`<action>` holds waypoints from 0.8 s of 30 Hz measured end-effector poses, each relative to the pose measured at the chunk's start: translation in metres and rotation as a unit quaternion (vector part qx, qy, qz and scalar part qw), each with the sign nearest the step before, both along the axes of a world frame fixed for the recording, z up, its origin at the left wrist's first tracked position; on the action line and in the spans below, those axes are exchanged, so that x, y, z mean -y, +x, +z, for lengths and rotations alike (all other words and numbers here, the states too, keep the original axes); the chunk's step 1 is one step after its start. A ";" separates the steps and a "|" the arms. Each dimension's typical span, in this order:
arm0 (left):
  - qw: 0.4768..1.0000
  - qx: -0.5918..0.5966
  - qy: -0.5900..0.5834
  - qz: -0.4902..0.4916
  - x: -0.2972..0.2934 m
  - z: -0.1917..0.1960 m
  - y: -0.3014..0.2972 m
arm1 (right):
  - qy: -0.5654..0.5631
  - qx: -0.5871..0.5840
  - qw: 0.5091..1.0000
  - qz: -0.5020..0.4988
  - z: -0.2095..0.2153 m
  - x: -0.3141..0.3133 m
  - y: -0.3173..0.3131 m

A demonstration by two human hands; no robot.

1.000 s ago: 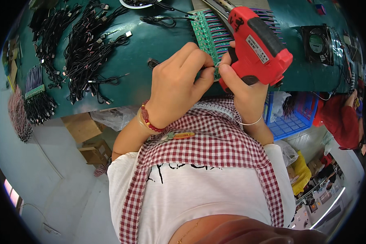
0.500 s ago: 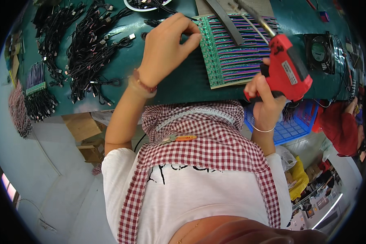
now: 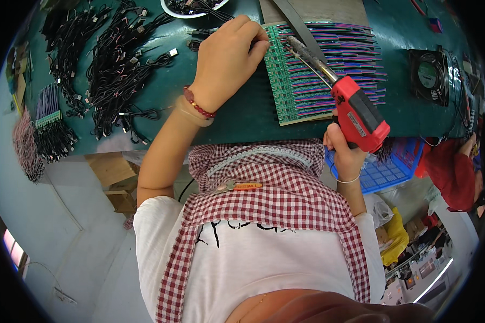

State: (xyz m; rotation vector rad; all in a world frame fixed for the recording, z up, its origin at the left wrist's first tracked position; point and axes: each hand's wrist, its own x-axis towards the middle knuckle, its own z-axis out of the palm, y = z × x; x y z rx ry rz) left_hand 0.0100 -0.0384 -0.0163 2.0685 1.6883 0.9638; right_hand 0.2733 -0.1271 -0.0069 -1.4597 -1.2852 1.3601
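Left hand: the left hand (image 3: 226, 59) lies on the green surface (image 3: 231, 116), its fingers (image 3: 253, 35) bent down on the top left corner of the green board (image 3: 293, 89). They seem to pinch something small there, but I cannot tell what.
Right hand: the right hand (image 3: 345, 151) is closed tight around the grip of the red solder gun (image 3: 358, 116).
Gun tip: the long metal tip (image 3: 307, 54) slants up and left over the board, close to the left fingers.
Board: it lies flat near the front edge of the surface, with many pink and purple wires (image 3: 345, 59) stuck out in rows on its right side.
Nearby: heaps of black cables (image 3: 113, 64) lie to the left, a white bowl (image 3: 191, 8) sits above the left hand, a small black fan (image 3: 428, 75) stands at the right, and a blue basket (image 3: 388, 169) hangs below the edge.
Doing it well: I think the board must be kept still, the hot tip should touch only one spot, and the left fingers should stay out of its way.
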 end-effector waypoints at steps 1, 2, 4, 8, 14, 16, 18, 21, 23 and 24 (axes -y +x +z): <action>1.000 -0.010 -0.007 0.005 0.000 0.001 0.001 | 0.027 0.026 0.999 0.011 -0.003 0.001 0.002; 1.000 -0.019 -0.014 0.009 0.000 0.002 0.001 | 0.055 0.052 0.997 0.021 -0.004 0.001 0.003; 1.000 -0.026 -0.014 0.009 0.000 0.004 0.002 | 0.052 0.051 0.997 0.018 -0.004 0.002 0.001; 0.999 -0.043 -0.010 0.004 -0.001 0.005 0.002 | 0.059 0.075 0.995 0.028 -0.005 0.004 0.001; 0.999 -0.043 -0.004 0.014 -0.001 0.005 0.003 | 0.008 0.024 0.999 -0.030 -0.002 0.005 0.002; 0.999 -0.044 -0.004 0.014 -0.001 0.004 0.002 | 0.001 0.028 0.999 -0.034 -0.003 0.007 0.005; 0.999 -0.045 -0.004 0.015 -0.002 0.005 0.003 | -0.007 0.032 0.999 -0.039 -0.003 0.007 0.006; 0.999 -0.049 0.003 0.012 -0.002 0.007 0.003 | -0.003 0.041 0.999 -0.027 -0.002 0.006 0.006; 0.998 -0.060 -0.011 0.003 -0.004 0.007 0.002 | 0.002 0.035 0.999 -0.028 -0.002 0.007 0.006; 0.998 -0.061 -0.010 0.005 -0.003 0.008 0.001 | 0.003 0.034 0.999 -0.027 -0.003 0.007 0.006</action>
